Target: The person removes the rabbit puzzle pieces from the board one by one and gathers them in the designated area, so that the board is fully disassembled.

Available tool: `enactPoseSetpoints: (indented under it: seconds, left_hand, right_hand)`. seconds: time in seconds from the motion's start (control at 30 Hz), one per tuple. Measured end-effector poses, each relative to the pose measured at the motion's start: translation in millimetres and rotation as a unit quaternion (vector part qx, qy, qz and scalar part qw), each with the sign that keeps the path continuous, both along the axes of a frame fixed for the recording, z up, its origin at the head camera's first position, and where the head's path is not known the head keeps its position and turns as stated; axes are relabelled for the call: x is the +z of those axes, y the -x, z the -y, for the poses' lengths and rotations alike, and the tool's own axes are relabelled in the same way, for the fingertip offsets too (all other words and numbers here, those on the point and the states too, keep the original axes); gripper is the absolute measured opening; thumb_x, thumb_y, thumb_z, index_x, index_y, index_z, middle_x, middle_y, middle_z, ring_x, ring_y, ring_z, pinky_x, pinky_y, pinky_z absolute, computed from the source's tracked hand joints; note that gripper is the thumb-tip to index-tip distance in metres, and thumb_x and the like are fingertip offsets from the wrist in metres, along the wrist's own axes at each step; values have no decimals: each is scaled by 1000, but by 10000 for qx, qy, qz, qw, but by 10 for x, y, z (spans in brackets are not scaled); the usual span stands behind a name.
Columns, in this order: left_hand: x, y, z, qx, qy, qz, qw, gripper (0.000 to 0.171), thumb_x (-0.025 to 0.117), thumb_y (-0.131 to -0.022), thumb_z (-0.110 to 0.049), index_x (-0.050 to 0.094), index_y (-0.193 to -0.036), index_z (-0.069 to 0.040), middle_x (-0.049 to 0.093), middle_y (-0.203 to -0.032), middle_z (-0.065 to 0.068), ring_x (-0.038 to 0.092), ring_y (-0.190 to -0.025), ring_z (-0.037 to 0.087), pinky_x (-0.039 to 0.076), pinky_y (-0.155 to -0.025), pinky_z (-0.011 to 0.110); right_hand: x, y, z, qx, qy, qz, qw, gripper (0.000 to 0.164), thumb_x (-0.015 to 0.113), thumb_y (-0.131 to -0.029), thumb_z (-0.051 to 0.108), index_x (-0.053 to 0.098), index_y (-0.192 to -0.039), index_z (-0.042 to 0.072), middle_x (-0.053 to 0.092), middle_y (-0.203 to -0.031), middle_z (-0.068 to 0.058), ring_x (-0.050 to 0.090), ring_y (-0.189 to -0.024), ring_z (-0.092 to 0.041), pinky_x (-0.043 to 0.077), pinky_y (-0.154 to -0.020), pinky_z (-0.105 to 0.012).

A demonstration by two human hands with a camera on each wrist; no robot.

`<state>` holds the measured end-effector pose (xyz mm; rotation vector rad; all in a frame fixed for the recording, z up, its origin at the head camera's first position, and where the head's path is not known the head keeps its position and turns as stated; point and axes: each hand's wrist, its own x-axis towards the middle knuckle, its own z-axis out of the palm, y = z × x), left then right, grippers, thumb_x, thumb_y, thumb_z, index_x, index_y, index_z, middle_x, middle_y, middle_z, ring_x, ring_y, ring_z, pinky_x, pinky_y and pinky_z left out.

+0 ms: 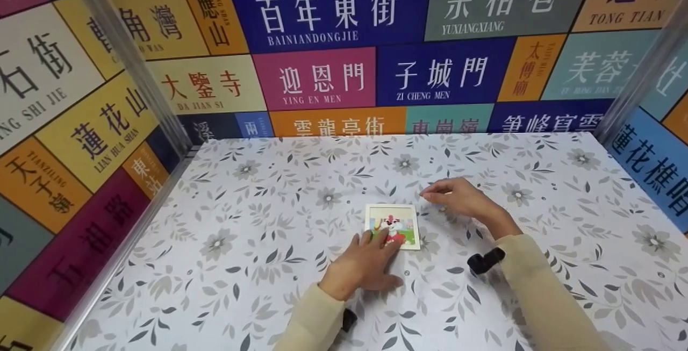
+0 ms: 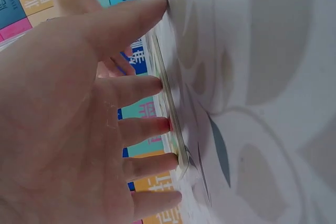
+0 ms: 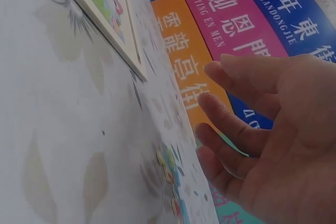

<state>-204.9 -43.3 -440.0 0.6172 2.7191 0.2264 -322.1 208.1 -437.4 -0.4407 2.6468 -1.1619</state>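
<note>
A small square picture puzzle board [image 1: 393, 211] with a pale raised rim lies on the table. A cartoon figure and green ground show on it, and its upper part is plain tan. My left hand [image 1: 365, 265] rests fingertips on the board's lower left part, fingers extended, thumb on the cloth, covering some of the picture. To the board's right my right hand [image 1: 462, 198] hovers above the table, fingers loosely bent, holding nothing. In the right wrist view, colourful flat pieces [image 3: 169, 166] lie on the cloth below the right hand [image 3: 273, 129]; the head view hides most of them.
White cloth with grey flowers and leaves covers the table [image 1: 258, 200]. Panels of coloured street-name signs [image 1: 328, 12] stand behind it and at both sides. Clear posts [image 1: 134, 55] rise at the corners. A black wrist strap [image 1: 485, 260] sits at the right cuff.
</note>
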Motion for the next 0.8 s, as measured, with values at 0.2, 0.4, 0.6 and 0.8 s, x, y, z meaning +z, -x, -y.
enactPoseSetpoints:
  seconds: [0.2,0.4,0.6,0.8]
  left_hand:
    - [5,-6,11,64,-13,83,9999,82,66,-90,-56,29,-159,-33,21,-169,3,20,-155,34,20,-126,51]
    - [6,-21,13,19,101,54,9999,81,65,-91,-55,28,-159,-30,22,-168,5,21,-155,33,26,-124,53]
    - [22,-19,21,14,119,82,9999,81,64,-92,-55,27,-159,-31,21,-169,6,20,-155,34,24,-124,54]
    - [10,-6,17,-48,140,1,9999,81,64,-91,-56,29,-159,-30,22,-168,5,22,-155,34,25,-124,54]
  right_hand:
    - [-26,-21,260,225,17,134,9997,32,63,-99,33,73,-119,10,70,-122,-13,63,-110,-26,51,-87,-34]
    - [-57,-2,513,689,128,59,9975,29,64,-99,26,74,-117,6,71,-117,-14,63,-107,-22,50,-85,-29]
    - [-65,70,742,785,278,277,9961,28,64,-99,26,74,-117,7,72,-117,-12,61,-96,-14,48,-84,-27]
    - [-162,93,843,852,132,408,9954,24,65,-98,22,75,-115,7,73,-116,-12,65,-104,-18,52,-89,-34]
